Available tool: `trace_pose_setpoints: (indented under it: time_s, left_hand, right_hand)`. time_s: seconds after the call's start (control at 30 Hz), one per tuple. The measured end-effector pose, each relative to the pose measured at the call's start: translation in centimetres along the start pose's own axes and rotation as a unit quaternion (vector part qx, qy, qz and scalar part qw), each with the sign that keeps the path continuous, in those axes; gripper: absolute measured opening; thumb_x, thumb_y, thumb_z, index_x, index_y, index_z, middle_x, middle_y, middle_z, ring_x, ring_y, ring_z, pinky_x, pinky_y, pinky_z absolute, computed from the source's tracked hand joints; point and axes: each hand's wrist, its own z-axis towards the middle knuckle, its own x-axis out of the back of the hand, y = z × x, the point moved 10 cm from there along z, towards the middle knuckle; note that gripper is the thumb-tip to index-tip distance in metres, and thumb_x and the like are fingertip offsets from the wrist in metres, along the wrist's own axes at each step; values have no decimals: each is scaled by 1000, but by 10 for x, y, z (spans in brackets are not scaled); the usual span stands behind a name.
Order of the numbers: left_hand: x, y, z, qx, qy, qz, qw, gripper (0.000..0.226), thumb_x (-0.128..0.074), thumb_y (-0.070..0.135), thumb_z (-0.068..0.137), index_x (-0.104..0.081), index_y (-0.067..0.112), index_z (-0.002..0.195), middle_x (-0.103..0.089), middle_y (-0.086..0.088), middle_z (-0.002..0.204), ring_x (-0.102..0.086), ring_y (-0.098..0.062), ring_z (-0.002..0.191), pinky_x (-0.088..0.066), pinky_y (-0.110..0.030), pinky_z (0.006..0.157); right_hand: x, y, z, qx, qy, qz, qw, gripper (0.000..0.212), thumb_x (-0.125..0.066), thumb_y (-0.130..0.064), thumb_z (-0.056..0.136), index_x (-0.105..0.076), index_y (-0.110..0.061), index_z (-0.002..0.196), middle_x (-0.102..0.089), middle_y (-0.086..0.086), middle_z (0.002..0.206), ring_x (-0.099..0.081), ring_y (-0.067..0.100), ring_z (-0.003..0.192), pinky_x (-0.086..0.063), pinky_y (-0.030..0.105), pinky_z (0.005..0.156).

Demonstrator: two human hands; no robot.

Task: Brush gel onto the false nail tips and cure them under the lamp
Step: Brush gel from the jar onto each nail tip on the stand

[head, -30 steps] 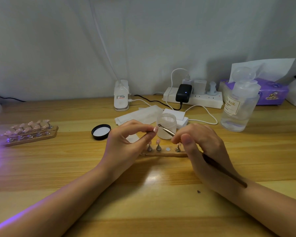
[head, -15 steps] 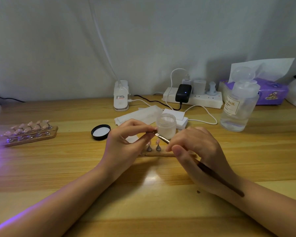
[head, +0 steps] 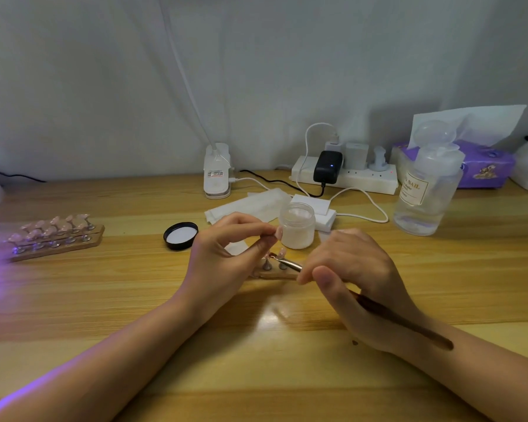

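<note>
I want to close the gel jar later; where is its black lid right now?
In the head view, the black lid lies inner side up on the table, left of the open jar and just beyond the left hand.

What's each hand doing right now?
Left hand: pinching a nail tip stand.
Right hand: gripping the brush.

A wooden tabletop (head: 287, 376) is carrying a nail rack (head: 54, 239), black lid (head: 180, 236), open jar (head: 297, 225), wipes (head: 247, 205), power strip (head: 345, 176), clear bottle (head: 424, 190), tissue pack (head: 485, 162) and lamp clamp (head: 216, 172).
</note>
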Motion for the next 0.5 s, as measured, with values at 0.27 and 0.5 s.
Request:
trace_pose_setpoints:
  time_s: [0.27,0.5]
  left_hand:
    - [0,2,-1,1,-4,-2,1000,20,-66,14,74,-71,10,93,-67,-2,85,-61,-10,82,-46,-15,74]
    - [0,-1,0,5,-6,-4,1000,17,-69,11,74,-72,12,91,-67,-1,84,-60,-10,81,-46,-16,73]
  right_hand:
    - [4,10,2,-46,22,-31,998,46,-35,-34,96,-67,-8,75,-62,-1,68,-57,19,65,-43,43,63]
    - [9,6,1,-26,39,-14,999,56,-28,-36,99,-65,-6,68,-61,1,64,-56,17,63,-42,40,65]
